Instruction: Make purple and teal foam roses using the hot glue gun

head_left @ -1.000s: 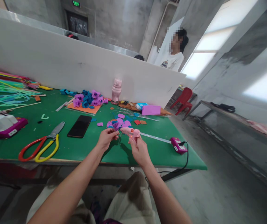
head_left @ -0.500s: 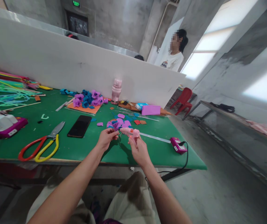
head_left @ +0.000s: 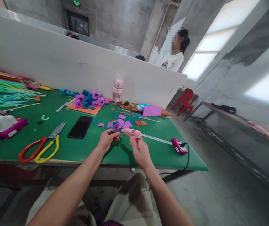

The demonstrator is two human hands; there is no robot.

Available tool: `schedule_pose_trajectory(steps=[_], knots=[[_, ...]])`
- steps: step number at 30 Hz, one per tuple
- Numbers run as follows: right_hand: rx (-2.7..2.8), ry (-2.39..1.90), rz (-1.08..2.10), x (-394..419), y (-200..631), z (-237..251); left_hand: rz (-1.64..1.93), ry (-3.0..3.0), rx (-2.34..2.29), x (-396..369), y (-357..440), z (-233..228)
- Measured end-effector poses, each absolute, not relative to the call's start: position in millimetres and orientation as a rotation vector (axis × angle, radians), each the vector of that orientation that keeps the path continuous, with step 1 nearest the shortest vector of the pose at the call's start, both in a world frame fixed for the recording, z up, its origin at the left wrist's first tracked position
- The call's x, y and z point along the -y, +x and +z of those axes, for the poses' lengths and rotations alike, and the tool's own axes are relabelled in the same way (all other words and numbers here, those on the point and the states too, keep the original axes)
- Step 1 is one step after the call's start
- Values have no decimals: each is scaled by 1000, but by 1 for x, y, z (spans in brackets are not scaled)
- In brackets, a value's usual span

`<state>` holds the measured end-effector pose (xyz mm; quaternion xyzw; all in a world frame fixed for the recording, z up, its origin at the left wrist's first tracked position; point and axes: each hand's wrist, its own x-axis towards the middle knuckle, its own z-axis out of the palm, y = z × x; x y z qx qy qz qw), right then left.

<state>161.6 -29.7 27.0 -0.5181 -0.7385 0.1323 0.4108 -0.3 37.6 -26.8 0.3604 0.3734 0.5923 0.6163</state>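
My right hand [head_left: 139, 150] is wrapped round the grip of a pink hot glue gun [head_left: 130, 132], with a small red light showing on it. A long clear glue stick [head_left: 156, 138] sticks out of its back end. The nozzle points left, close to the fingertips of my left hand [head_left: 107, 139]. That hand is closed in a pinch on a thin wire stem [head_left: 120, 142], which hangs down below the fingers; what sits at its top is hard to make out. Just beyond both hands lies a loose pile of purple, blue and brown petal pieces [head_left: 120, 123].
Red-and-yellow-handled scissors [head_left: 52, 139] and a black phone [head_left: 80, 127] lie left. Finished purple and blue flowers [head_left: 87, 99] rest on orange sheets, beside a pink bottle [head_left: 117, 91]. Purple power strips [head_left: 179, 147] stand at both sides. Behind the white partition [head_left: 129, 73] is a person [head_left: 174, 61].
Both hands and the glue gun stay almost in place, with only a very slight shift of the gun. Behind the partition, the person's head has moved a little.
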Motion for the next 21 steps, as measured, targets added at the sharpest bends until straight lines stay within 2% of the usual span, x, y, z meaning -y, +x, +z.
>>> schedule_pose_trajectory(steps=[21], knots=[[1859, -1313, 335, 29, 161, 26, 1362, 837, -872, -37, 0, -24]])
